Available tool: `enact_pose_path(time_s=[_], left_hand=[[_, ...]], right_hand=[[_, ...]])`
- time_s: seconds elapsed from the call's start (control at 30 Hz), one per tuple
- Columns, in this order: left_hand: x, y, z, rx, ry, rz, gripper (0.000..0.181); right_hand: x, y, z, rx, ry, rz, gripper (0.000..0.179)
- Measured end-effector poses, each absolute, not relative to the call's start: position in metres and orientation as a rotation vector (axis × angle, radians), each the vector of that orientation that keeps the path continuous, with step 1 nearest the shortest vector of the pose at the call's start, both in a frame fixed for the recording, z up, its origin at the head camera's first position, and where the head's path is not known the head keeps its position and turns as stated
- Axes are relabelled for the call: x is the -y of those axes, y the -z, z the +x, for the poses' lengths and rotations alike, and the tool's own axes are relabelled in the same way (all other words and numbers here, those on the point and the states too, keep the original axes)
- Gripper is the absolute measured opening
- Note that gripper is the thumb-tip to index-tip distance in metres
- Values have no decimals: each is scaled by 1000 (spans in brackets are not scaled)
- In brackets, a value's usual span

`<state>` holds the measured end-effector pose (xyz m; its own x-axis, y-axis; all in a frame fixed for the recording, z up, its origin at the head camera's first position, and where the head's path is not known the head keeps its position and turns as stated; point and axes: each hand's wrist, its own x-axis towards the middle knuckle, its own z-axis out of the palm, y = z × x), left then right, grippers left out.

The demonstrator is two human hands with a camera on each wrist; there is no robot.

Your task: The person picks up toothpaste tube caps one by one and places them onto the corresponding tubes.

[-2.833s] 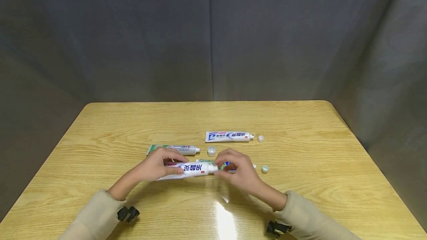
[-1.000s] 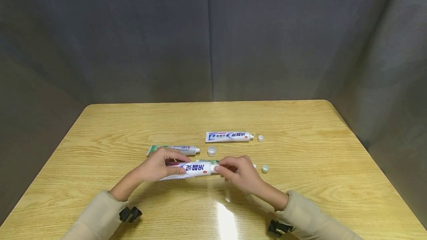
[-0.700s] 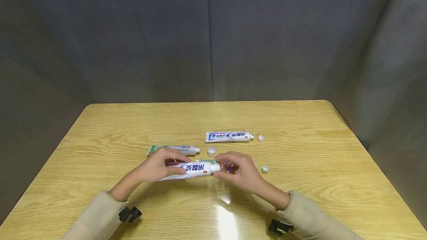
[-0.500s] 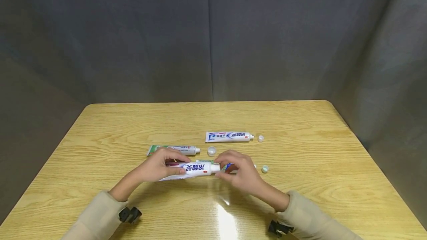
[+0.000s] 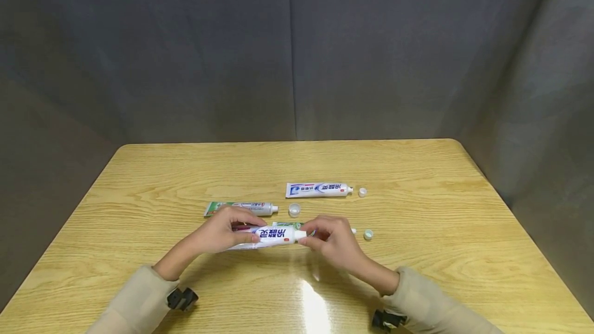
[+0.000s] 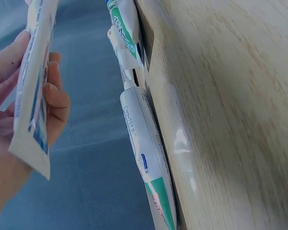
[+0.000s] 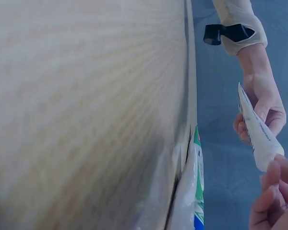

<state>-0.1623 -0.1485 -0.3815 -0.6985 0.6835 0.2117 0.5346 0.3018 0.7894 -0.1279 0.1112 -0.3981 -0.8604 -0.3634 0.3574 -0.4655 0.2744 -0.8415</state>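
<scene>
In the head view my left hand [image 5: 221,230] grips a white toothpaste tube [image 5: 274,234] with blue lettering, thumb in front and fingers behind. The tube lies level above the table, neck end to the right. Thumb and fingers of my right hand [image 5: 339,244] pinch the white cap [image 5: 300,235] at that end. The left wrist view shows the tube's flat crimped end [image 6: 33,153] sticking out of the left hand. In the right wrist view the tube [image 7: 261,141] runs between both hands; right fingertips cover the cap.
On the wooden table [image 5: 162,169] lie a green-and-silver tube [image 5: 252,209] behind the left hand and a white uncapped tube [image 5: 320,189] farther back. A green tube [image 5: 289,224] is partly hidden behind the hands. Loose caps sit nearby: a larger one [image 5: 294,210] and two small ones [image 5: 362,192].
Over the last second the right fingers have spread off the cap, moved back around it and pinched it again. The left hand and the tube have barely moved; the loose things lie as before.
</scene>
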Motion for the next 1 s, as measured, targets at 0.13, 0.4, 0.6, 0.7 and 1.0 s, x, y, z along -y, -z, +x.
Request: enact_pose_path(time_s=[0.13,0.4,0.6,0.7,1.0], left_hand=[[147,383,-162,-2444,-1328,1176,23],[147,388,-161,-2415,-1352,1164,23],[150,391,-160,-2394,-1330,1126,23],[151,391,-159,-2392,-1287,1094,23],[153,397,-160,-2377,-1215,1110,22]], right_hand=[[-111,398,-127,2533,-1779,648,8],[-111,401,-126,2560,-1925,563,13],[-111,402,-125,2591,-1884,528,14],[-111,403,-123,2607,-1903,496,15],[-108,410,-118,2646,-2062,378,17]])
